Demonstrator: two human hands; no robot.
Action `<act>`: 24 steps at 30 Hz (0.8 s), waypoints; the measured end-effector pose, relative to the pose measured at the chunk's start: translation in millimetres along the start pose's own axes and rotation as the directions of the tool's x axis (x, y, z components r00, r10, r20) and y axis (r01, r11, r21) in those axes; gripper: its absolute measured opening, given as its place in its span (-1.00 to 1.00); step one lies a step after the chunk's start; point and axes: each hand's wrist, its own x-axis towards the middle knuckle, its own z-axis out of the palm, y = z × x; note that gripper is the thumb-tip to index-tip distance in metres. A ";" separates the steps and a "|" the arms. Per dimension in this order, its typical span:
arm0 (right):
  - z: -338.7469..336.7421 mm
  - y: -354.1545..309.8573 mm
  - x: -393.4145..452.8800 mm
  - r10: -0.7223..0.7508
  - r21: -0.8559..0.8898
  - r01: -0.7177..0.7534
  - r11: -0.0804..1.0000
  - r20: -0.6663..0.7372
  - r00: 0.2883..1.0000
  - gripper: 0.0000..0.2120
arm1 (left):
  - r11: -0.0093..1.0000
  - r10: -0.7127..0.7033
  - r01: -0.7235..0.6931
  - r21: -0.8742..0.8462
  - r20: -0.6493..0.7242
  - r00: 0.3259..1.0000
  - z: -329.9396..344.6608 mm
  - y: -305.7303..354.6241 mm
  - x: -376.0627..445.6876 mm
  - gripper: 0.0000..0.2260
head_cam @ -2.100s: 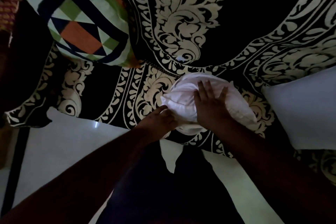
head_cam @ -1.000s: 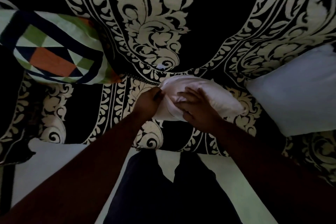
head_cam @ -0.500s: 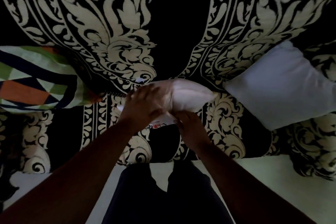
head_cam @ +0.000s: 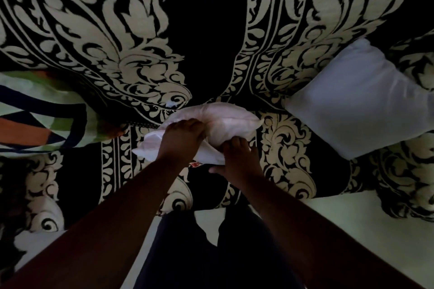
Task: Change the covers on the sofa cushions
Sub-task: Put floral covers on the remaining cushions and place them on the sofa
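A pale pinkish-white cushion (head_cam: 231, 122) lies on the seat of the black-and-cream patterned sofa (head_cam: 206, 37), near its front edge. My left hand (head_cam: 182, 138) grips the cushion's bunched near-left end from above, fingers curled into the fabric. My right hand (head_cam: 237, 157) holds its lower right edge, fingers curled around the white cloth. A small bit of red-printed fabric (head_cam: 195, 164) peeks out under the cushion between my hands.
A cushion in a green, navy and orange geometric cover (head_cam: 44, 112) rests on the seat at the left. A plain white cushion (head_cam: 361, 98) lies at the right. Pale floor (head_cam: 352, 223) shows below the sofa front, with my dark trousers (head_cam: 211, 253) at the bottom.
The view has tilted up, showing more of the sofa back. My left hand moved from the cushion's left edge onto its top; my right hand slid from pressing on top down to its lower edge.
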 end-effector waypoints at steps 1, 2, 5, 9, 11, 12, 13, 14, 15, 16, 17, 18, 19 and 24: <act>3.8 -2.4 1.1 0.016 -0.025 -0.018 1.000 -0.072 0.997 -0.46 | 0.999 -0.015 0.016 -0.043 0.026 1.000 0.8 -1.0 0.5 -0.85; 6.8 -2.1 2.8 0.011 -0.026 -0.015 1.000 -0.158 0.987 -0.58 | 0.995 -0.057 0.061 -0.083 0.051 0.997 -0.1 -1.8 -0.1 -0.76; 6.4 7.5 4.1 -0.061 0.025 0.071 0.997 -0.301 0.952 -0.74 | 0.984 -0.109 0.122 -0.128 0.101 0.989 0.0 -4.4 -6.4 -0.48; -11.9 38.4 1.6 0.005 0.177 0.057 0.983 -0.329 0.944 -0.74 | 0.993 -0.044 0.061 -0.100 0.163 0.986 -3.0 -7.6 -11.9 -0.25; -24.0 54.2 3.1 0.044 0.302 0.055 0.952 -0.312 0.949 -0.70 | 0.995 -0.038 0.057 -0.086 0.211 0.977 -2.9 -6.2 -11.8 -0.25; -30.3 58.9 4.0 0.057 0.373 0.065 0.926 -0.307 0.950 -0.69 | 0.996 -0.036 0.052 -0.067 0.229 0.973 -3.1 -4.5 -11.5 -0.28; -37.8 62.3 4.7 0.050 0.423 0.089 0.902 -0.306 0.951 -0.69 | 0.998 -0.036 0.048 -0.048 0.231 0.972 -4.1 -1.8 -9.6 -0.33; -42.4 64.7 5.9 0.024 0.454 0.123 0.883 -0.306 0.952 -0.69 | 0.999 -0.035 0.042 -0.026 0.224 0.974 -4.7 0.1 -8.0 -0.37; -46.3 67.9 7.2 -0.009 0.469 0.159 0.869 -0.306 0.952 -0.69 | 0.999 -0.033 0.035 -0.005 0.212 0.977 -5.6 2.7 -6.0 -0.39; -50.4 70.6 7.3 -0.028 0.482 0.178 0.858 -0.302 0.953 -0.70 | 0.999 -0.031 0.028 0.015 0.201 0.979 -6.9 5.3 -4.3 -0.40; -53.6 73.6 7.2 -0.037 0.485 0.188 0.854 -0.303 0.952 -0.71 | 0.999 -0.032 0.025 0.039 0.197 0.980 -7.3 8.0 -2.9 -0.41; -57.6 75.9 6.7 -0.040 0.473 0.194 0.860 -0.315 0.948 -0.71 | 0.998 -0.041 0.029 0.059 0.202 0.978 -7.0 10.3 -1.8 -0.42; -61.6 77.8 6.3 -0.041 0.451 0.193 0.872 -0.324 0.945 -0.68 | 0.998 -0.051 0.040 0.057 0.210 0.976 -6.0 12.8 -1.2 -0.43; -75.7 87.4 17.7 -0.012 0.568 0.064 0.820 -0.094 0.995 -0.65 | 0.957 0.004 0.087 -0.278 0.312 0.950 3.8 29.3 -7.0 -0.34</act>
